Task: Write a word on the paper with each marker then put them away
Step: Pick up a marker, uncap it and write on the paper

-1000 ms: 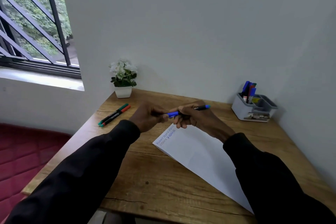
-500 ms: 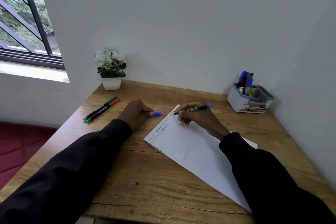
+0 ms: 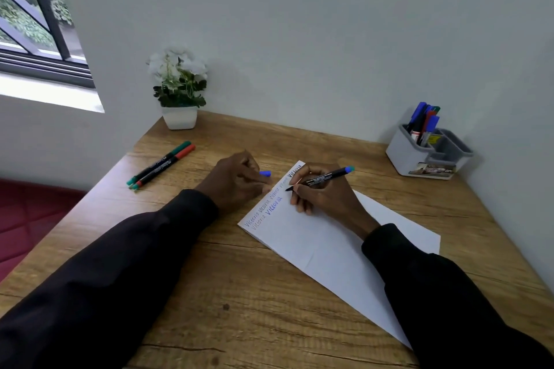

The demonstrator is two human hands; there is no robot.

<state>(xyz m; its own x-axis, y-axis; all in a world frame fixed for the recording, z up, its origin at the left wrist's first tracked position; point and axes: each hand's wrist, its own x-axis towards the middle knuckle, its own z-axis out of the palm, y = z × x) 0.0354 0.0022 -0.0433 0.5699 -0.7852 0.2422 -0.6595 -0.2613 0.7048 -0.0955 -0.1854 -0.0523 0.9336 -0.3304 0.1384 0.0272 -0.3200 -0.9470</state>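
Note:
A white sheet of paper (image 3: 323, 246) lies slantwise on the wooden desk (image 3: 245, 308), with several handwritten words along its upper left edge. My right hand (image 3: 320, 192) grips an uncapped black marker with a blue end (image 3: 326, 177), its tip touching the paper beside the written words. My left hand (image 3: 236, 181) rests on the desk at the paper's edge and holds the blue cap (image 3: 265, 173) in its fingers. A green-capped marker (image 3: 160, 161) and a red-capped marker (image 3: 166, 165) lie side by side at the desk's left.
A grey organiser (image 3: 425, 159) with several markers standing in it sits at the back right against the wall. A small white pot of flowers (image 3: 179, 90) stands at the back left corner. A window is at the far left.
Both hands pulled the blue cap off the marker, then separated. My right hand lowered the marker tip onto the paper; my left hand settled on the desk with the cap.

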